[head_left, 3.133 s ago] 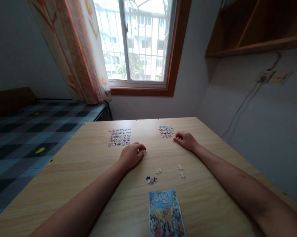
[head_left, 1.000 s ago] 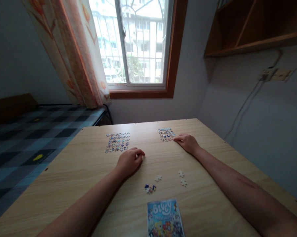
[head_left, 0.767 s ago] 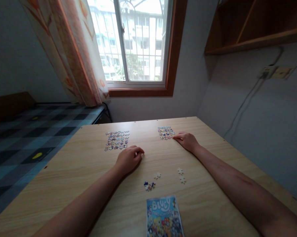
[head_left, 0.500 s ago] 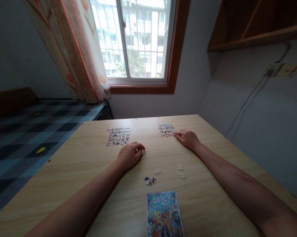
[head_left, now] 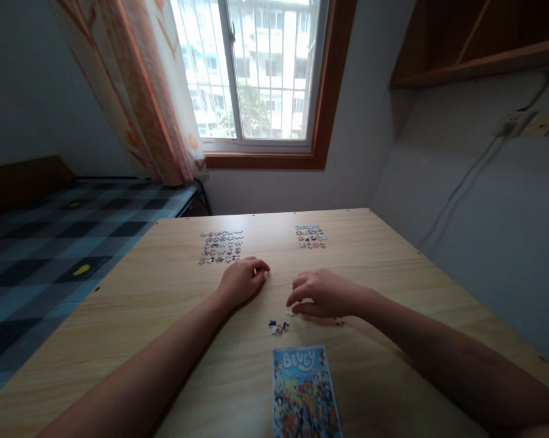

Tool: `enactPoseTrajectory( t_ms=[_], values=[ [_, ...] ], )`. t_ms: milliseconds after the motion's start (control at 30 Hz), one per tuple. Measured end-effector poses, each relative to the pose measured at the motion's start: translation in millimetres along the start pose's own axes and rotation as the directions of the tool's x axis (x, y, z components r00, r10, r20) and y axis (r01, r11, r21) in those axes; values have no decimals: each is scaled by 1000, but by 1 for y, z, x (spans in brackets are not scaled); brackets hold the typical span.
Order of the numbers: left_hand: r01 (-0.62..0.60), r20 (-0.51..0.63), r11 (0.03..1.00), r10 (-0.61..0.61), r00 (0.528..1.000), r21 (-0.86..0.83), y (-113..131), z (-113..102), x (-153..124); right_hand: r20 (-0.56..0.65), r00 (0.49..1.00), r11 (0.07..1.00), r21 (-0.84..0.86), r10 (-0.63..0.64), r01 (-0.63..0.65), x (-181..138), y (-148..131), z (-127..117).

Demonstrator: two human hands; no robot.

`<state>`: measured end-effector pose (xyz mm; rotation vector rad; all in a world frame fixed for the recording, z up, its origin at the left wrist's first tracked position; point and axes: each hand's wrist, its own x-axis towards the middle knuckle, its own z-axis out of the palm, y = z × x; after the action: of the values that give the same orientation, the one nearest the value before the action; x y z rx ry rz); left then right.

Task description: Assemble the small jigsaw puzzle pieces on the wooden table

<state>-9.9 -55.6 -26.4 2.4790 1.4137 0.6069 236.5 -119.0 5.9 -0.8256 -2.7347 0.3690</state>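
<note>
1. Closest to the action: a pale piece (head_left: 290, 314) on the table (head_left: 393, 261), partly hidden right by my right hand (head_left: 318, 293). Another pale piece (head_left: 339, 322) pokes out beside my wrist, also partly covered.
2. My right hand's half open, palm down, fingers bent, with a clear gap between them and the thumb. I don't see anything in its grip. The thumb tip is right next to that first piece, but whether they touch I honestly can't tell.
3. Just this side of that hand there's a little loose pile (head_left: 279, 328), printed bits jumbled together, some blue showing.
4. My left hand (head_left: 244, 280) rests on the wood, loosely curled. No piece shows in it, but the underside is hidden, so can't say for sure.
5. Progress, as I'd judge it: most pieces sit in tidy rows. The left block (head_left: 221, 247) is the bigger one, just beyond my left hand; the right block (head_left: 310, 236) is smaller, near the far edge. Only the small pile and the pale ones look unsorted, so I'd call it mostly done.
6. Nearest me, the Bluey picture (head_left: 306, 392) lies face up.
7. Past the table: window (head_left: 274, 79) ahead, checked bed (head_left: 119, 210) to the left.
</note>
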Motion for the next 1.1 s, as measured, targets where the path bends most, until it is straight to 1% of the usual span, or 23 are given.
enactPoseTrajectory(
  t_ms=[33,67,133,200,233,267,333,400,467,533,600,667,733,767,833,933,1033,1100],
  values=[
    [-3,-2,1000,3,1000,1,0,0,0,62,998,1000,-10,18,-18,0,-4,-3],
    [-4,-3,1000,4,1000,3,0,0,0,106,992,998,-27,63,-60,-1,-3,-8],
    [-4,-2,1000,4,1000,5,0,0,0,154,967,979,-57,204,-197,-7,7,-19],
    [-1,3,1000,1,1000,4,-1,0,0,149,909,920,-87,390,-381,-15,23,-32],
    [0,5,1000,0,1000,2,-2,0,0,174,874,891,-82,454,-447,-20,31,-38],
    [0,7,1000,0,1000,2,-3,1,1,222,843,869,-60,491,-491,-25,38,-43],
    [-3,10,1000,3,1000,2,-4,2,1,303,804,846,-12,512,-533,-33,46,-49],
    [-6,9,1000,6,1000,4,-5,3,2,341,786,837,-1,515,-548,-37,47,-50],
    [-3,6,1000,3,1000,8,-5,3,2,340,779,833,-28,527,-552,-37,43,-47],
    [-1,5,1000,1,1000,11,-4,3,1,295,796,841,-56,529,-539,-32,39,-43],
    [-2,8,1000,2,1000,10,-4,2,1,203,839,863,-70,504,-501,-25,32,-36],
    [-3,8,1000,3,1000,7,-3,1,1,123,897,905,-64,425,-420,-17,25,-28],
    [1,6,1000,-1,1000,6,-3,1,1,104,949,955,-36,298,-295,-12,17,-21],
    [2,5,1000,-2,1000,4,-3,1,1,103,965,970,-28,241,-240,-10,13,-18],
    [2,2,1000,-2,1000,-2,-3,1,1,110,980,986,-33,168,-165,-8,6,-15],
    [0,-2,1000,0,1000,-7,-3,0,1,123,979,986,-65,163,-156,-7,-1,-14],
    [4,-2,1000,-4,1000,-4,-1,-1,1,71,985,986,-73,156,-150,-6,-5,-10],
    [7,0,1000,-7,1000,-9,0,-2,0,25,995,993,-55,101,-100,-3,-9,-3]
  ],
)
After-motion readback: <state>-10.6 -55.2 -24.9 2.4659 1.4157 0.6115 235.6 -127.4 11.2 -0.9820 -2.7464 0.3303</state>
